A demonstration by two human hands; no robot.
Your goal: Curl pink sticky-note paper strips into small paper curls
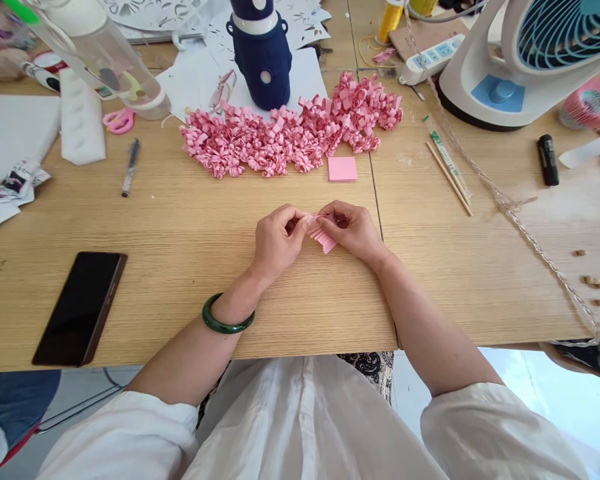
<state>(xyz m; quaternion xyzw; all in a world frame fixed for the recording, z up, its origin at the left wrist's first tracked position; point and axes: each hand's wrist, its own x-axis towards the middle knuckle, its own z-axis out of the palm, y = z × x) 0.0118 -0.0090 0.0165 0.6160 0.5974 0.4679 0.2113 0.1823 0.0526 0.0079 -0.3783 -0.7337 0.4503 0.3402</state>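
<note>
A fringed strip of pink paper [325, 239] is pinched between my two hands just above the table, its cut fringe hanging down toward me. My left hand [281, 241] grips one end with thumb and forefinger. The other end is in the fingers of my right hand [353, 227], which partly cover it. Beyond my hands lies a small stack of square pink paper [343, 169]. Behind that stretches a long heap of curled pink paper flowers [270, 141].
A dark blue bottle [263, 67] stands behind the flowers. At left are a phone [80, 308], a pen [131, 168], pink scissors [119, 121] and a clear bottle [125, 73]. Rightward are wooden sticks [449, 175], a twisted cord [540, 248], a black marker [548, 160] and a fan [500, 90].
</note>
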